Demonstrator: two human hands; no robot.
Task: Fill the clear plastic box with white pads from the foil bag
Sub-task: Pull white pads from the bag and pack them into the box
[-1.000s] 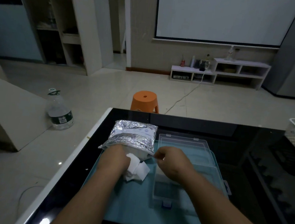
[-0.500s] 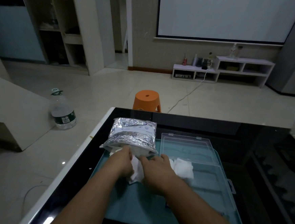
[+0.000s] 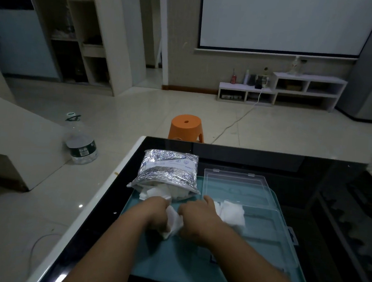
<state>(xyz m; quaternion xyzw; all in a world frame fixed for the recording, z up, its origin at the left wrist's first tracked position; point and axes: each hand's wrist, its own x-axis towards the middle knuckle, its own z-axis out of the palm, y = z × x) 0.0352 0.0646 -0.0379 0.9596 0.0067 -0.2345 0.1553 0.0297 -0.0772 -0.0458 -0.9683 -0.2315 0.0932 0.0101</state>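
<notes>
Both foil bag (image 3: 169, 168) and clear box (image 3: 269, 234) hold white pads (image 3: 232, 213).

One head-worn wide-angle view looks forward and down: the dark surface (image 3: 311, 170) fills the lower frame close up, the room recedes across the upper half

Crinkly silver foil bag (image 3: 169, 170) lies flat, its mouth open toward the near side, white pads (image 3: 154, 192) poking out. Right beside it the clear plastic box (image 3: 269, 234) lies open with a few pads in its far-left corner.
</notes>
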